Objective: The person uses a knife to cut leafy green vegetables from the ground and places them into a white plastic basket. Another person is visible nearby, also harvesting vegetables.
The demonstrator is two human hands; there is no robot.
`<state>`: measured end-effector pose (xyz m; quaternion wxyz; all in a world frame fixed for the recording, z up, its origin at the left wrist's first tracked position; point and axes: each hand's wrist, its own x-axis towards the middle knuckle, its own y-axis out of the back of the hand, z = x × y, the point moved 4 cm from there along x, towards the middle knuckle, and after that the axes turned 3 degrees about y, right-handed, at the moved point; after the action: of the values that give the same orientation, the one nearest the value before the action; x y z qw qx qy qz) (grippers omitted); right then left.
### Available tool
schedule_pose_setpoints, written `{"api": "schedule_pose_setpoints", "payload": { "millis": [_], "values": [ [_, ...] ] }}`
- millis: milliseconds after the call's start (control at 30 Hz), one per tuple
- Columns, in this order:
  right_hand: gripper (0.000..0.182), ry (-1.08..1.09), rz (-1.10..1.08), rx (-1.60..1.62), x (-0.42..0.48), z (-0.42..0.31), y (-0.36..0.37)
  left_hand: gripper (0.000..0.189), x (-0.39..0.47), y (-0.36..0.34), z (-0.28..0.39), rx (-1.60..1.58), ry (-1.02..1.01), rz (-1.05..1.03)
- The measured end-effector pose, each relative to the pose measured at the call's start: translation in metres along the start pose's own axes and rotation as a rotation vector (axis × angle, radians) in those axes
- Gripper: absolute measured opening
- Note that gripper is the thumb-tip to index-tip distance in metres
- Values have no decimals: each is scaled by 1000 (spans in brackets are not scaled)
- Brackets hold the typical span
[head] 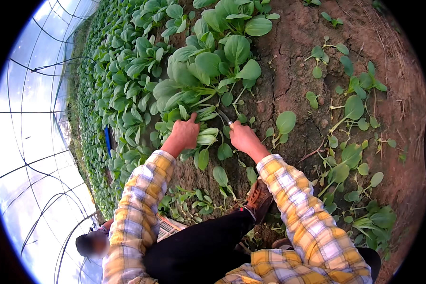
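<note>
My left hand [185, 134] rests on leafy green plants with pale stalks, its index finger reaching towards the stems of a standing plant [202, 72]. Just beside that hand lie pale cut stalk ends [207, 136]; whether the fingers grip them is hidden. In my right hand [244, 137] is a small curved blade, a knife or sickle [223, 115], by its handle. The blade's tip points up and left, close to the base of the plants, and leaves partly surround it.
Dense rows of leafy greens [127, 88] grow at the left. Brown soil [287, 71] with scattered small plants and loose leaves [348, 156] spreads at the right. A light slatted crate [168, 227] stands by my leg. Another person [92, 244] is at the lower left, beneath the greenhouse frame.
</note>
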<state>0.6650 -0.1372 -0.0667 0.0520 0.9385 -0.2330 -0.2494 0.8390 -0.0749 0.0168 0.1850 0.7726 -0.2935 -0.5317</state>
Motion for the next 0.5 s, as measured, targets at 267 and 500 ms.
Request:
{"api": "schedule_pose_setpoints", "payload": {
  "millis": [267, 500],
  "values": [
    [28, 40, 201, 103, -27, 7, 8, 25, -25, 13, 8, 77, -41, 252],
    [26, 189, 388, -106, 34, -29, 37, 20, -2, 54, 6, 390, -94, 387]
  ]
}}
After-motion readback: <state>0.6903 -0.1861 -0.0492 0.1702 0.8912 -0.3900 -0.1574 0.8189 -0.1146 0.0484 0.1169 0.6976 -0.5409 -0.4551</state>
